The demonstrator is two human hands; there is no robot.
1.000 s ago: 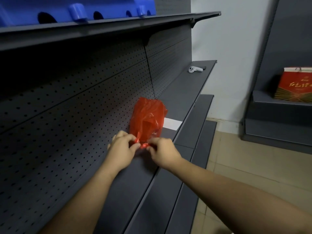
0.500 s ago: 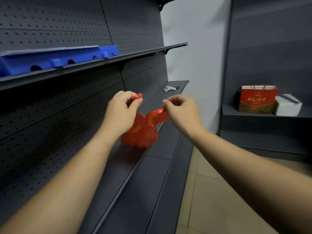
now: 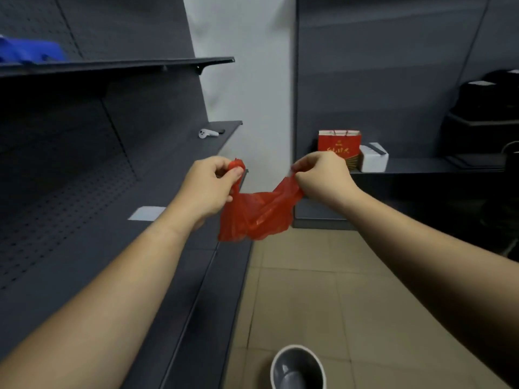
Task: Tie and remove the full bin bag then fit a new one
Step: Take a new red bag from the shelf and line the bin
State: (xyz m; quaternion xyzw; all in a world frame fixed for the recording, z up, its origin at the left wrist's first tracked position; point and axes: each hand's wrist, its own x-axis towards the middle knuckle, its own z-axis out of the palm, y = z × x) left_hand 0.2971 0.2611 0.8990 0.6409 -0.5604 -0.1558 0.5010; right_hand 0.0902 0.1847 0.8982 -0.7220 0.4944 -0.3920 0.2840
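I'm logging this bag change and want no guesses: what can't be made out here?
- Bin, head view: cut by the bottom edge; whether it is lined is unclear.
- Red bag: its ends vanish inside the grip of the left hand and right hand.
- Blue item: blurred, cut by the left edge.
- Gift bag print: too small to read.

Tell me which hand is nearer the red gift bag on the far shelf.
Right. The right hand sits just below-left of the red gift bag; the left hand is farther left.
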